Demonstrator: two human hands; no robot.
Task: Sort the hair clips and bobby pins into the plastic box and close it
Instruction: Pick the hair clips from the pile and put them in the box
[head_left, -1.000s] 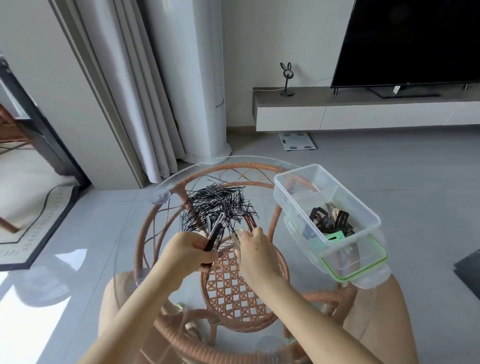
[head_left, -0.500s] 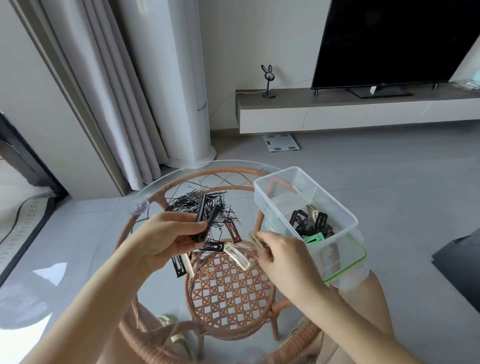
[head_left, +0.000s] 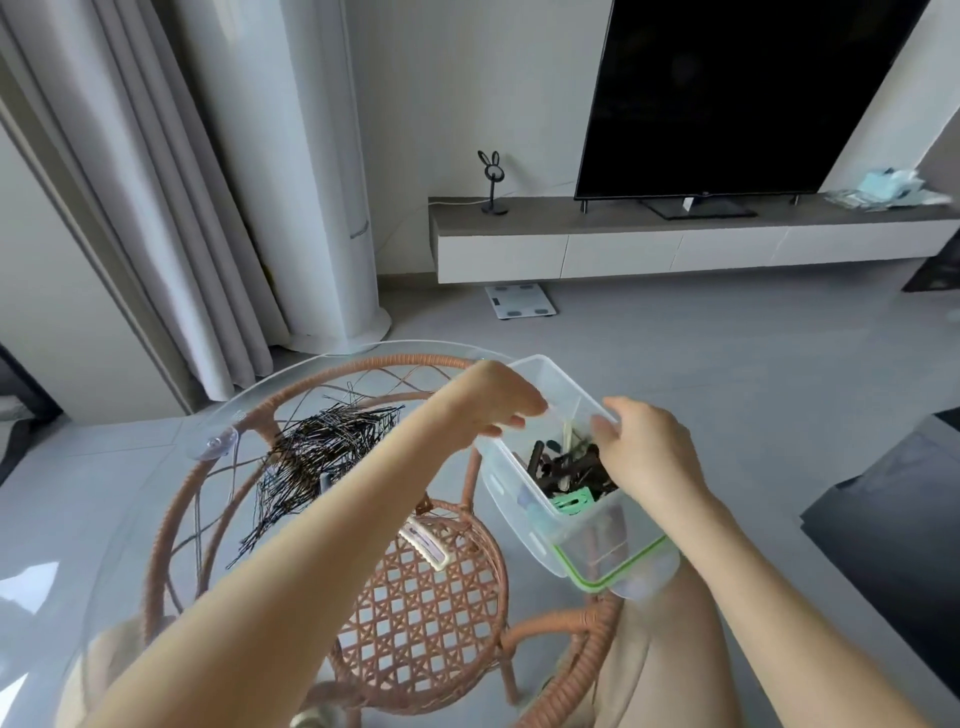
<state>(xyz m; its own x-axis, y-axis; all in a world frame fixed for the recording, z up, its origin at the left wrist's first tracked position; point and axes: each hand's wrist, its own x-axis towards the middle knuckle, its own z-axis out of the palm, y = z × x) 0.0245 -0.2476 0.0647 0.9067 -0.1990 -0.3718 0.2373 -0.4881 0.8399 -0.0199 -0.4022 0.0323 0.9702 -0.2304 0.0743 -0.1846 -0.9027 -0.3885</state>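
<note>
A clear plastic box (head_left: 506, 496) stands at the glass table's right edge, on its green-sealed lid (head_left: 613, 574). Several dark hair clips (head_left: 566, 470) and a green clip (head_left: 571, 502) lie inside, and a pale clip (head_left: 566, 431) stands upright among them. My left hand (head_left: 496, 400) hovers over the box's left rim with its fingers loosely bent, and no clip shows in it. My right hand (head_left: 641, 449) reaches down into the box from the right, its fingertips hidden. A pile of black bobby pins (head_left: 322, 452) lies on the table to the left, and a cream clip (head_left: 427, 543) lies near the middle.
The round glass table (head_left: 156, 499) rests on a rattan frame (head_left: 415, 618). My knee sits under the box at the right. Beyond are a grey floor with a bathroom scale (head_left: 519, 301), a low TV cabinet (head_left: 675, 249) and curtains (head_left: 130, 182) at the left.
Both hands moved right from the clips at the table's middle to over the box. The dark clips that my left hand held are no longer in it.
</note>
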